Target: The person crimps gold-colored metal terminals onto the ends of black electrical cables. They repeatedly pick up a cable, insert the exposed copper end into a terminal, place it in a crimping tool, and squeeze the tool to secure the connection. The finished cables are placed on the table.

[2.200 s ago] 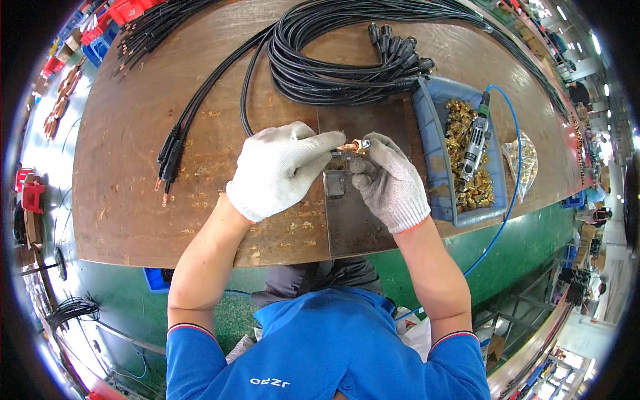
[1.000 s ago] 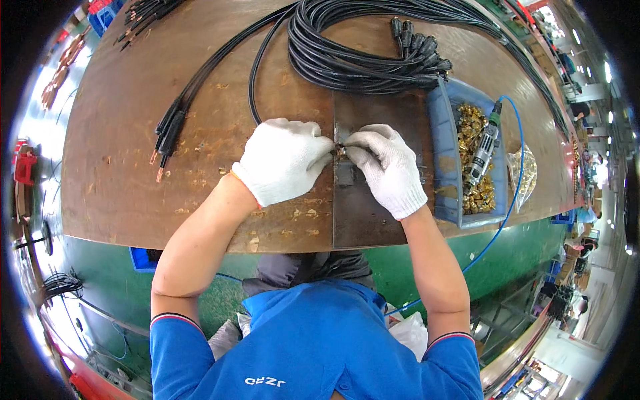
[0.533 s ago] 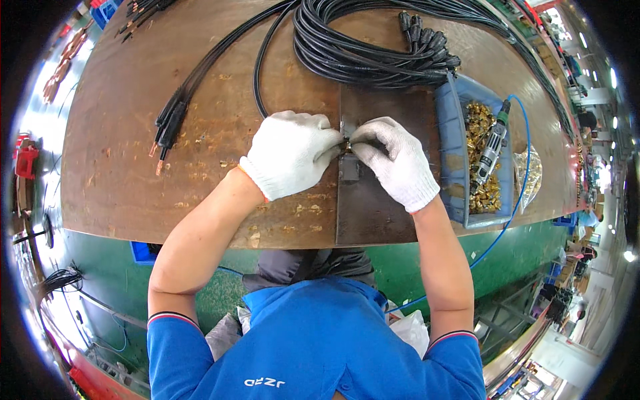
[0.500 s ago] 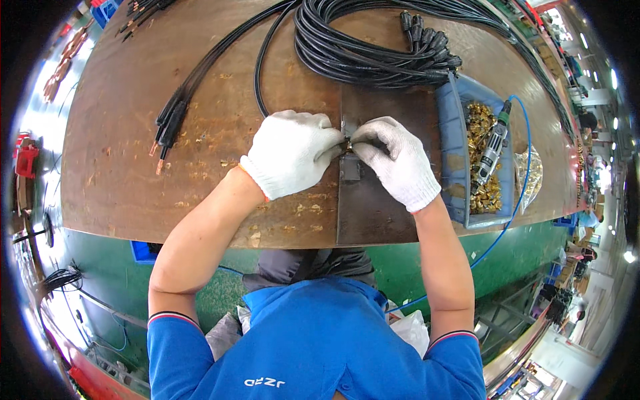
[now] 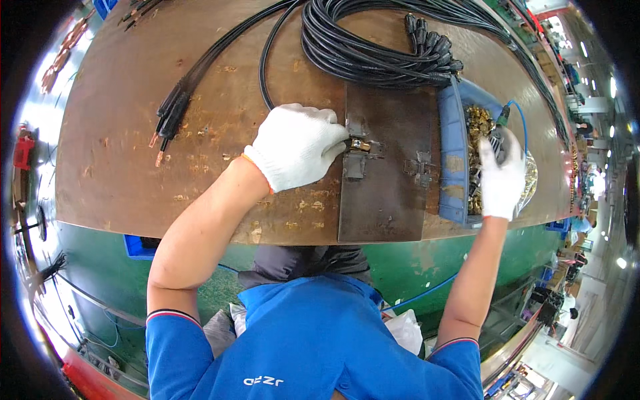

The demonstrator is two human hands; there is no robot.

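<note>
My left hand (image 5: 300, 147), in a white glove, is closed around the end of a black cable (image 5: 266, 80). A brass connector (image 5: 361, 145) sticks out past its fingertips, lying over the dark metal plate (image 5: 380, 207) on the table. My right hand (image 5: 501, 175), also gloved, is over the blue bin (image 5: 453, 170) at the right, its fingers wrapped round a silver pneumatic screwdriver (image 5: 495, 141) with a green end (image 5: 503, 117). The glove hides most of that tool. Small brass fittings (image 5: 477, 123) fill the bin beneath it.
A big coil of black cable (image 5: 327, 50) with black plugs (image 5: 430, 45) lies at the back. Cable ends with bare copper (image 5: 160, 159) rest at the left of the brown table (image 5: 133, 193). A blue air hose (image 5: 525, 123) and a clear plastic bag (image 5: 531, 183) are at the right.
My right hand has left the brass connector and moved right onto the pneumatic screwdriver in the bin. The left hand stays on the cable; the connector now shows.
</note>
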